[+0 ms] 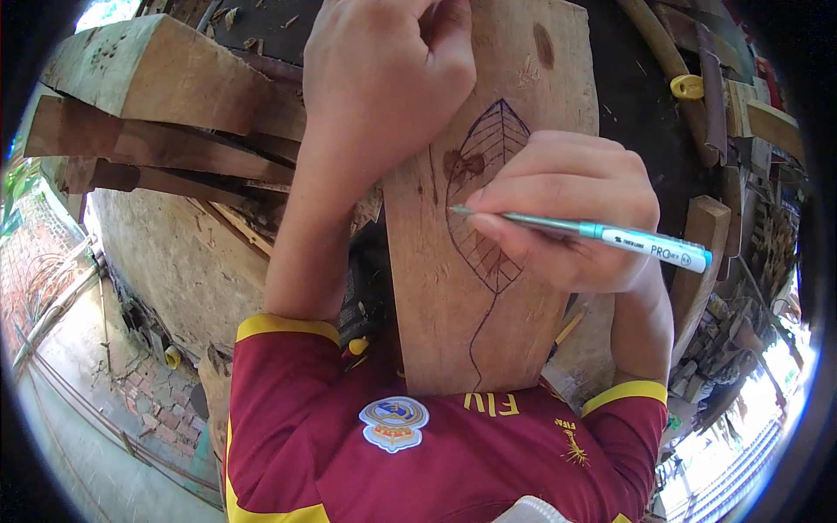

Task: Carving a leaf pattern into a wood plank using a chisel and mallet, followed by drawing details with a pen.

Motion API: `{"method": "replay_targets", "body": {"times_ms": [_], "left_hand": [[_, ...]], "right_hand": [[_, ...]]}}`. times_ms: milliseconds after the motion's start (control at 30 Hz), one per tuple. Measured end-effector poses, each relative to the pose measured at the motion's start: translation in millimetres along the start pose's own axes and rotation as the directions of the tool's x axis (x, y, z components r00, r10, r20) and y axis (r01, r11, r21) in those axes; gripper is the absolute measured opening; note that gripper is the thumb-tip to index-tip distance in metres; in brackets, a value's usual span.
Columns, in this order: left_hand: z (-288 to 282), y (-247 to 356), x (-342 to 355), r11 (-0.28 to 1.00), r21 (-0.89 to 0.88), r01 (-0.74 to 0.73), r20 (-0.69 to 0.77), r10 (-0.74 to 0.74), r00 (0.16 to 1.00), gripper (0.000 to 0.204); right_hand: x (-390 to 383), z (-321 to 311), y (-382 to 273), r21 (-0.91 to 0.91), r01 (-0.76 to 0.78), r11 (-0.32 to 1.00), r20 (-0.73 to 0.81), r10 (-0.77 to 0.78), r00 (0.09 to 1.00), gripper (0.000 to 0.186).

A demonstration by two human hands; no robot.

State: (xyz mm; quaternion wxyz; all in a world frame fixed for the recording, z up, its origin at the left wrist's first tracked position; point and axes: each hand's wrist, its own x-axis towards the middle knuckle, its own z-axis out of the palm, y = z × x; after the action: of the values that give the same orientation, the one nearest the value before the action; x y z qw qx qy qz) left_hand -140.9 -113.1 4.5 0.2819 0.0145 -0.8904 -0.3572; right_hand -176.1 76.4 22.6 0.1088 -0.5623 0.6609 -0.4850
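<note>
A long wooden board lies upright in the middle of the picture, bearing a dark drawn leaf outline with veins, a long stem and a brown stain. My left hand rests on its upper left part, fingers curled and partly cut off by the top edge; what they hold, if anything, is hidden. My right hand grips a teal-and-white pen, its tip on the leaf's left side. The board's lower end meets my maroon shirt.
Rough wooden offcuts are stacked at left, over a pale worn surface. More poles and planks stand at right, with a yellow object among them. Broken bricks and thin rods lie at lower left.
</note>
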Motion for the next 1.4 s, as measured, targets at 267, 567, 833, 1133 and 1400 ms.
{"method": "replay_targets", "body": {"times_ms": [267,567,833,1133,1400], "left_hand": [[5.2,-16.9,-1.4,0.999,0.032,-0.009,0.005,0.009,1.0,0.028],[4.0,-20.4,-2.2,0.999,0.034,-0.007,0.009,0.007,1.0,0.029],[6.8,-24.7,-3.2,0.998,0.063,-0.009,0.01,0.008,1.0,0.029],[7.1,-25.5,-3.8,0.999,0.043,0.008,0.006,-0.008,1.0,0.029],[-3.5,-5.7,-3.3,0.998,-0.05,0.041,0.009,-0.041,0.999,0.029]], "right_hand": [[1.2,4.9,5.1,0.002,0.021,1.0,0.016,-0.021,1.0,0.018],[2.5,6.4,6.7,0.044,0.027,0.999,0.041,-0.028,0.999,0.018],[2.8,5.4,6.9,0.08,0.029,0.996,0.089,-0.036,0.995,0.019],[0.8,7.3,8.6,0.088,0.026,0.996,0.071,-0.032,0.997,0.017],[1.5,4.4,9.1,0.112,0.019,0.994,0.117,-0.032,0.993,0.016]]}}
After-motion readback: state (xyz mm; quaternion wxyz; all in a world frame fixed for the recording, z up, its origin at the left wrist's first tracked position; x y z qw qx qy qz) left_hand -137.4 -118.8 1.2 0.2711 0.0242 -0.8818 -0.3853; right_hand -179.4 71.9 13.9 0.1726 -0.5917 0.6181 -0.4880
